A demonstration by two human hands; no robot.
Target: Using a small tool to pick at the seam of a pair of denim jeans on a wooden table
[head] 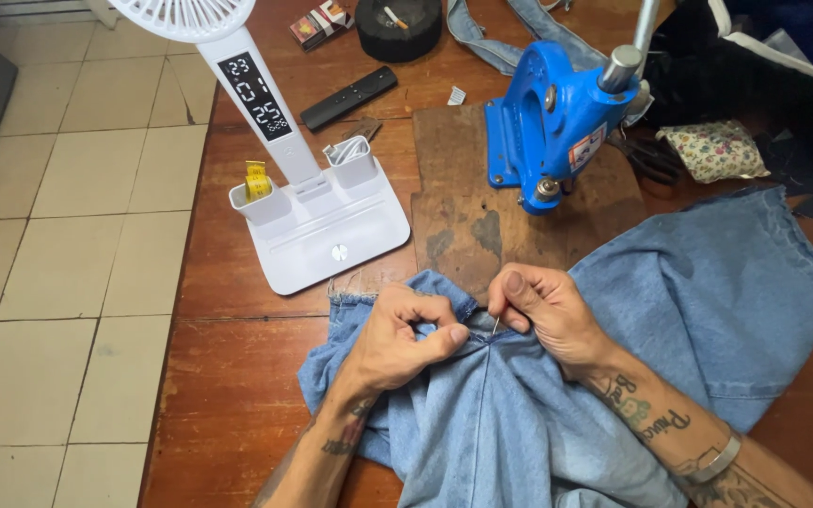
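Pinching a bunched seam of the light-blue denim garment (519, 414) on the reddish wooden bench (237, 376), the left hand (397, 343) grip holds cloth tightly while the right hand (548, 315), at three o'clock, grips a thin needle (496, 326).

Hidden and truncated elements. The fan (183, 16) head is cut off by the top edge, as is the press (557, 113) lever. The needle (496, 326), pinched in the right hand (543, 310), shows only as a thin sliver; its tip is buried in the denim (519, 414) fold, and any thread is too fine to tell. The left hand (406, 339) fingertips curl under the bunched cloth, out of sight. The denim runs off the bottom edge. Both forearms are cropped there. Dark fabric (764, 56) at upper right is cropped and indistinct. Scissors (651, 158) lie partly hidden behind the press.
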